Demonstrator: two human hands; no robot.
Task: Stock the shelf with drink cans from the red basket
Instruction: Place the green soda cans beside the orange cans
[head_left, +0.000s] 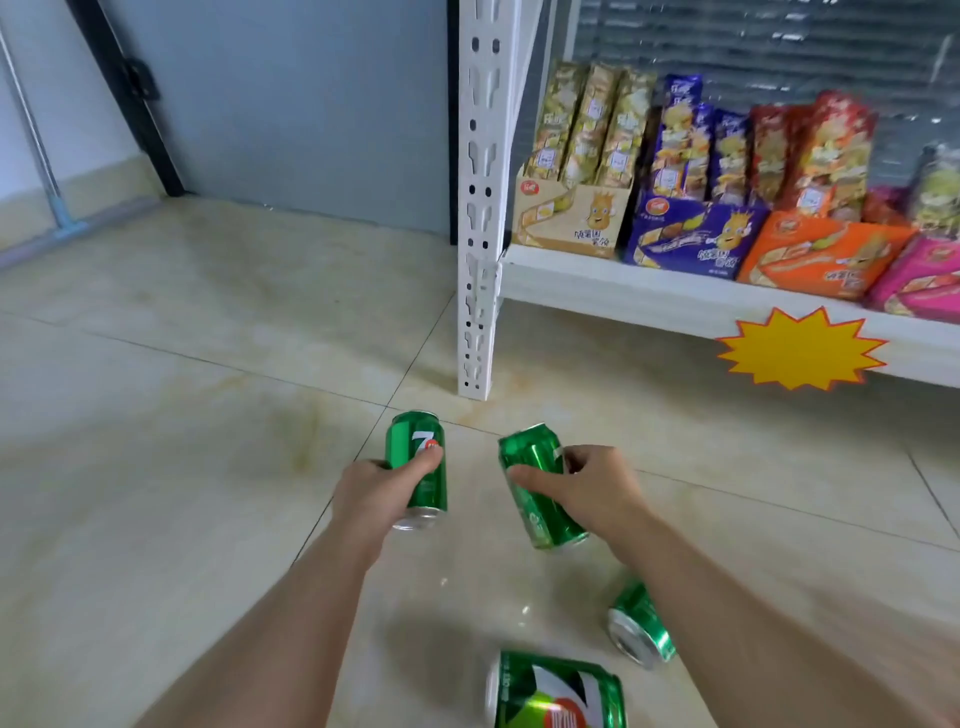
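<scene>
- left hand gripped one green can, upright; right hand gripped a second can, tilted.
- shelf lay ahead-right, nearer the right hand.

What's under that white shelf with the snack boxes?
Only bare tiled floor shows under the shelf. Farther back is cut off by the shelf's front edge and the yellow star sticker, so anything there cannot be seen.

Bare floor under shelf, post at its left; 2 loose cans nr right arm.
</scene>
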